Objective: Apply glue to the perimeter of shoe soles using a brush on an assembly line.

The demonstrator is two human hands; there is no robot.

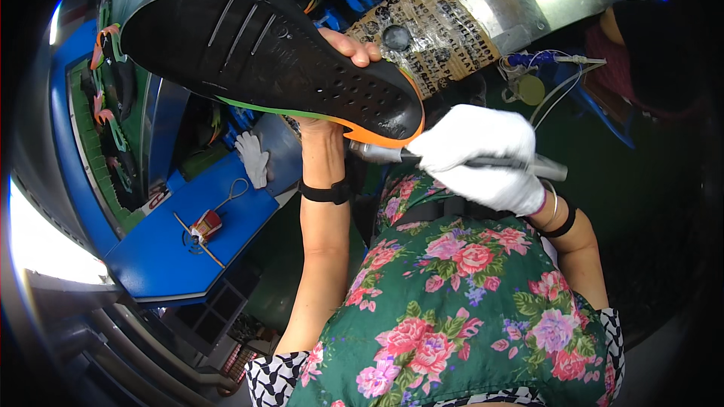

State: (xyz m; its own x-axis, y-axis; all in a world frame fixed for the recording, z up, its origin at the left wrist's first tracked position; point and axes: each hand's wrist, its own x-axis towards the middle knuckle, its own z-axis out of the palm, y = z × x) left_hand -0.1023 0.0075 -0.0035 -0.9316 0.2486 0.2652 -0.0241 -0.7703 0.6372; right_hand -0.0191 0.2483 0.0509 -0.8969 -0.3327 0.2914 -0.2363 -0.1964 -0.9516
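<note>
A large shoe sole (279, 68), black on its broad face with an orange and green rim, is raised in front of me. My left hand (351, 47), bare, is closed around its narrower part; fingers curl over the upper edge and the rest is hidden behind. In a white glove, my right hand (483, 154) grips a slim dark-handled tool (494, 161) with a pale end. The tool's other, greyish end is close beside the sole's orange rim; whether it touches cannot be told. Motion smears this hand a little.
Tape-covered cardboard (452, 38) lies on a metal surface, with a small dark round cup (396, 38) on it. A white glove (253, 160) and a red-and-white object (205, 224) are on the blue table (158, 256). More soles (113, 105) stand at far left.
</note>
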